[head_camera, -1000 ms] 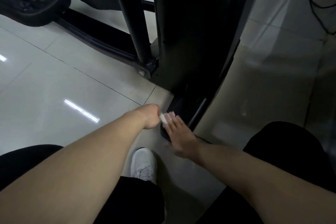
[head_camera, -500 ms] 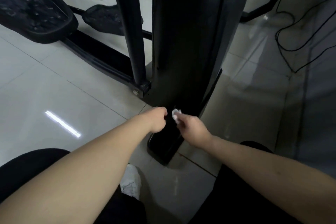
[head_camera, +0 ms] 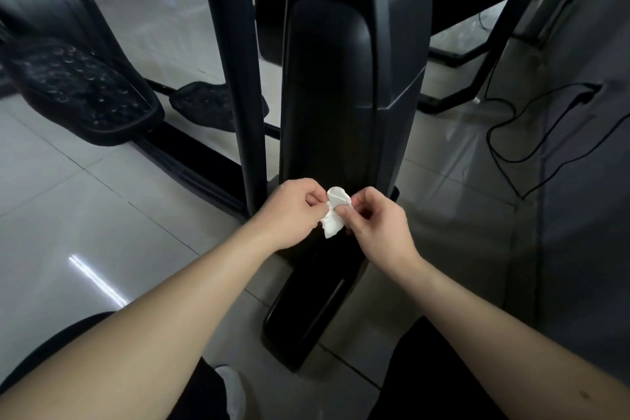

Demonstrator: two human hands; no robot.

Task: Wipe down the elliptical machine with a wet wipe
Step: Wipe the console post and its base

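Elliptical machine [head_camera: 327, 95], head view: the black central housing stands straight ahead on a pale tiled floor [head_camera: 85, 215]. A slim upright bar [head_camera: 235, 61] stands just to its left, and the base foot [head_camera: 306, 317] runs toward the camera. Two studded pedals lie at left, the large near one [head_camera: 85, 95] and a smaller one [head_camera: 211, 109] behind the bar.

Wet wipe [head_camera: 334, 213]: a small, white, crumpled wad held in the air between both hands, in front of the housing's lower panel and apparently not touching it.
- Left hand [head_camera: 293, 211]: its fingers [head_camera: 315, 196] are curled and pinch the wipe's left edge.
- Right hand [head_camera: 378, 225]: thumb and forefinger pinch the right edge, and the other fingers are tucked in.

Step in hand, by my reading: the wipe is being refolded or opened out between passes, so no wiping is going on. The light is dim, and I can't tell whether the wipe is soiled.

The next move calls for turning out a fresh face, taking the wipe in one hand and pressing it flat against the housing or the base foot.

Containers: no wipe packet or bin is in view.

Also noted: a cable [head_camera: 511, 133] trails over the floor at right, and a white shoe [head_camera: 235, 392] shows at the bottom edge.
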